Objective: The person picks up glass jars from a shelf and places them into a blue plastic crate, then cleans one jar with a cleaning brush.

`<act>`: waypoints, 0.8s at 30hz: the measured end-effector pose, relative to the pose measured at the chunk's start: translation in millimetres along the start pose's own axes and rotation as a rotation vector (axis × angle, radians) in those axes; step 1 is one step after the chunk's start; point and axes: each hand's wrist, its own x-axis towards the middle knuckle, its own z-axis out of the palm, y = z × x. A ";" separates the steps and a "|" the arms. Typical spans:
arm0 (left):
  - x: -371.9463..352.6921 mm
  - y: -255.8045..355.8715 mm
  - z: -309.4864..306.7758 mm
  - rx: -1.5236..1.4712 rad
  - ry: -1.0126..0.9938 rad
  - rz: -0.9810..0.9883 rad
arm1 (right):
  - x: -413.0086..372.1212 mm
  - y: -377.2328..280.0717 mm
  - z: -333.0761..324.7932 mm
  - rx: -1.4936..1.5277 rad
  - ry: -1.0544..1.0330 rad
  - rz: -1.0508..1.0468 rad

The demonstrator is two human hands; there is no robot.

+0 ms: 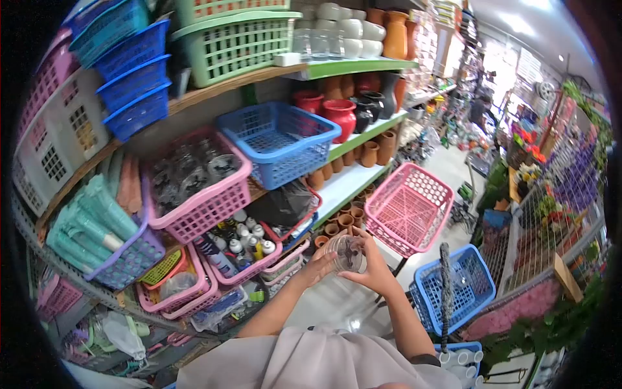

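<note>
A clear glass jar [350, 254] is between my two hands, in front of my body, and something dark shows through its glass. My right hand [376, 266] wraps round the jar from the right side, fingers curled over its far edge. From the left, my left hand [319, 267] presses its fingers against the jar's side. Just beyond my hands and to the right stands a pink basket [370, 217] with a lattice bottom. On the shelf to the left, another pink basket [210, 211] holds several similar glass jars.
A blue basket [275, 157] sits on the shelf. Below are white-capped bottles [243, 243] in a pink basket and terracotta pots [343, 222]. Another blue basket [421, 301] stands at right, with a grey rope-like pole [446, 292] before it. A wire rack [538, 214] holds artificial flowers.
</note>
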 end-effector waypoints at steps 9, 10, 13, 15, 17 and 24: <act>-46.1 94.6 -59.8 0.323 0.070 0.282 | 90.6 -35.5 73.8 0.067 -0.150 -0.102; -52.0 106.5 -62.5 0.348 0.085 0.301 | 102.9 -43.5 77.6 0.117 -0.119 -0.172; -72.7 154.7 -65.4 0.474 0.106 0.340 | 142.7 -53.7 91.0 0.316 -0.022 -0.193; -94.3 192.0 -63.0 0.689 0.154 0.394 | 171.8 -70.8 96.3 0.371 0.003 -0.170; -115.9 224.8 -60.3 0.858 0.278 0.494 | 205.5 -86.4 105.9 0.328 0.025 -0.182; -143.3 288.4 -97.5 1.850 0.857 0.658 | 331.7 -117.2 162.1 -0.100 0.005 -0.328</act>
